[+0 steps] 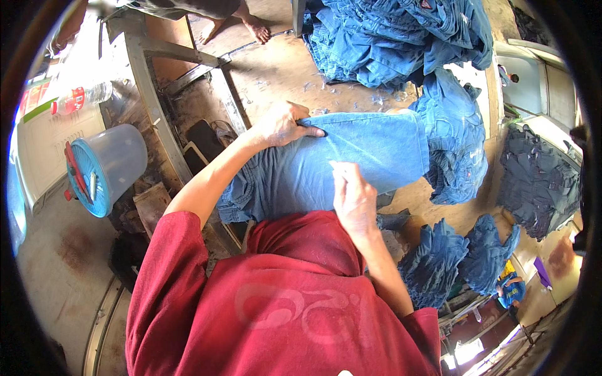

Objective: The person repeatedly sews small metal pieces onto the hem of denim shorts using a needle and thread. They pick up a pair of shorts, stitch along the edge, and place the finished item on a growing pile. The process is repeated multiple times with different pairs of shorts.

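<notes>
Across my lap lies a pair of blue denim trousers (pixel 376 147), one leg spread flat toward the right and the waist part bunched at the left. My left hand (pixel 285 127) is closed on the leg's upper edge, thumb on top of the cloth. Lower on the same leg rests my right hand (pixel 354 194), its thumb and forefinger pinched together. A small pale tip shows at that pinch, too small to name. Pale creases run over the denim between the hands.
A big heap of denim (pixel 395 41) stands ahead, with another denim pile (pixel 451 138) at right and dark clothes (pixel 539 178) beyond. At left are a lidded plastic tub (pixel 122 163), a bottle (pixel 81 98) and a metal frame (pixel 147 106). Another person's bare feet (pixel 254 28) show at top.
</notes>
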A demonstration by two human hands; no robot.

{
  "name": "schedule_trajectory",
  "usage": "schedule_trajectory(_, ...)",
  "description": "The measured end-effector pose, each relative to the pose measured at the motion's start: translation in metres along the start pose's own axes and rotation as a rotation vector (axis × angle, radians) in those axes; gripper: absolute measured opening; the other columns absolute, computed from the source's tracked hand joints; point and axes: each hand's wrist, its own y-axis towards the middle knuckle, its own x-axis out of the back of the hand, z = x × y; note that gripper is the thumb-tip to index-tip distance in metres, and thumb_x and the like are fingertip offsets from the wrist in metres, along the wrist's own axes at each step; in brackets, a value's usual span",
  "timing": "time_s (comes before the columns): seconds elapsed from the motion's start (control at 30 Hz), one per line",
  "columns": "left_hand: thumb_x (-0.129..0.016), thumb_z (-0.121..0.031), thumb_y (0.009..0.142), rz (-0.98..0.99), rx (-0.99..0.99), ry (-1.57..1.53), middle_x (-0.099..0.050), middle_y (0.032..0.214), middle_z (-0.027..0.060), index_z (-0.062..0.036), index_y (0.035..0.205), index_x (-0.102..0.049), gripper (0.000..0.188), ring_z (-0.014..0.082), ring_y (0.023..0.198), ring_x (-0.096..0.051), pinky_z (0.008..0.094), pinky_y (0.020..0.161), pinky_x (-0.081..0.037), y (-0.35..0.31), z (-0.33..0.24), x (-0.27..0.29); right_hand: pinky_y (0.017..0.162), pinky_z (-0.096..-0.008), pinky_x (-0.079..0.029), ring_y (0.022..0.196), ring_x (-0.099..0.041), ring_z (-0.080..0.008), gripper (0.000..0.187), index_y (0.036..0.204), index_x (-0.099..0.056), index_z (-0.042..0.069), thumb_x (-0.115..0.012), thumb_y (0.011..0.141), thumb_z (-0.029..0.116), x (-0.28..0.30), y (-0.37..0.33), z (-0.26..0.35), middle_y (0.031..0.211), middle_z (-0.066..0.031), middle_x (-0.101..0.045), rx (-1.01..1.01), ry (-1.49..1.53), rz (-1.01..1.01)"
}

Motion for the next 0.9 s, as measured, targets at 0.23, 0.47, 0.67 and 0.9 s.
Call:
schedule_trajectory(0.23,-0.080,-0.050,0.088,0.085,0.061,-0.138,-0.069,0.071,0.0209,-0.0078,0.092,-0.082,0.042,0.0360,0.065,-0.070,0.0434,0.066,-0.055,-0.001,-0.002,0.004,0.063,-0.0363,-0.055,0.064,-0.069,-0.0242,0.026,0.118,-0.075,0.012,-0.077,0.092,0.010,-0.027,0.003,0.001,0.080,-0.0065,-0.074,0.210,-0.401,-0.185)
schedule_trajectory(0.47,-0.077,-0.050,0.091,0.062,-0.024,-0.104,-0.069,0.073,0.0219,-0.0062,0.090,-0.081,0.044,0.0394,0.069,-0.071,0.0443,0.067,-0.056,-0.002,-0.001,0.005,0.060,-0.0365,-0.054,0.056,-0.065,-0.0238,0.024,0.112,-0.077,0.012,-0.079,0.088,0.010,-0.041,0.016,0.007,0.066,-0.0048,-0.068,0.235,-0.417,-0.243)
schedule_trajectory(0.67,-0.078,-0.050,0.090,0.026,-0.043,-0.108,-0.069,0.073,0.0220,-0.0066,0.089,-0.081,0.044,0.0399,0.070,-0.071,0.0443,0.068,-0.057,-0.003,0.001,0.000,0.056,-0.0370,-0.052,0.054,-0.063,-0.0236,0.017,0.103,-0.078,0.012,-0.080,0.087,0.010,-0.041,0.029,0.017,0.063,-0.0047,-0.065,0.227,-0.473,-0.190)
schedule_trajectory(0.9,-0.082,-0.046,0.087,-0.008,-0.019,-0.134,-0.070,0.073,0.0218,-0.0069,0.091,-0.081,0.040,0.0391,0.069,-0.071,0.0436,0.067,-0.057,-0.004,0.000,-0.002,0.054,-0.0369,-0.050,0.051,-0.059,-0.0228,0.013,0.099,-0.077,0.011,-0.080,0.086,0.007,-0.032,-0.014,0.011,0.061,-0.0047,-0.062,0.244,-0.484,-0.167)
